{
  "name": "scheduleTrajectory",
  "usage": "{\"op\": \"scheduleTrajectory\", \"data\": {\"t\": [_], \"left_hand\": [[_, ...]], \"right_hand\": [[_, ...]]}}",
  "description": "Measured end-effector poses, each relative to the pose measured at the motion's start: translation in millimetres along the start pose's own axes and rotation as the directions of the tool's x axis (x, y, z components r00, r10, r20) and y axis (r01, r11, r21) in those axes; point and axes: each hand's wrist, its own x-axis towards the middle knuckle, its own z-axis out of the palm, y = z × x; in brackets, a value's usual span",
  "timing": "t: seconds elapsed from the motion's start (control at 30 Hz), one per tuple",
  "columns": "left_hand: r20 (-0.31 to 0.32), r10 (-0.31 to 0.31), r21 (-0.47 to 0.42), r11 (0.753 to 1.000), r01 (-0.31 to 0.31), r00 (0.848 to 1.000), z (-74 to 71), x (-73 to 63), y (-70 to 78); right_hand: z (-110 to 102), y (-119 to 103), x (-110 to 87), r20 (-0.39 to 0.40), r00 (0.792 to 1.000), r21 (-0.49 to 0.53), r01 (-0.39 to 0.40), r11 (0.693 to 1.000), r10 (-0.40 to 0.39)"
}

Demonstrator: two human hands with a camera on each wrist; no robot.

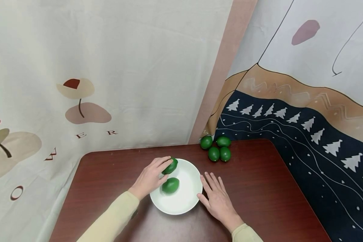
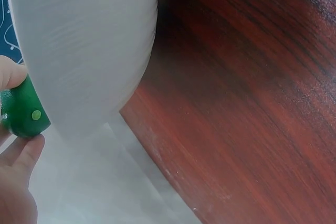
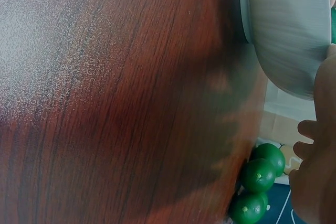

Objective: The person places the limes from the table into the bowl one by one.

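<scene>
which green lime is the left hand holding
The farther lime at the white dish: the left hand grips it; the nearer lime in the dish and four limes on the table are not held.

Left hand (image 1: 151,175) was curled in a grip, back side up. Right hand (image 1: 218,201) was just kinda splayed out, pretty much straight.
</scene>
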Motion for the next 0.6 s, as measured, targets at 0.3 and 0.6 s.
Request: {"op": "scheduleTrajectory", "data": {"t": [0.3,0.6], "left_hand": [[0.033,0.014,0.003,1.000,-0.014,0.999,4.2,-0.4,4.2],[0.052,0.020,-0.013,1.000,-0.019,0.998,8.0,-1.5,7.3]], "right_hand": [[-0.2,-0.1,-0.8,-0.032,0.999,-0.002,0.018,1.000,-0.019],[-0.6,-0.7,0.0,-0.005,1.000,0.011,0.001,1.000,-0.001]]}}
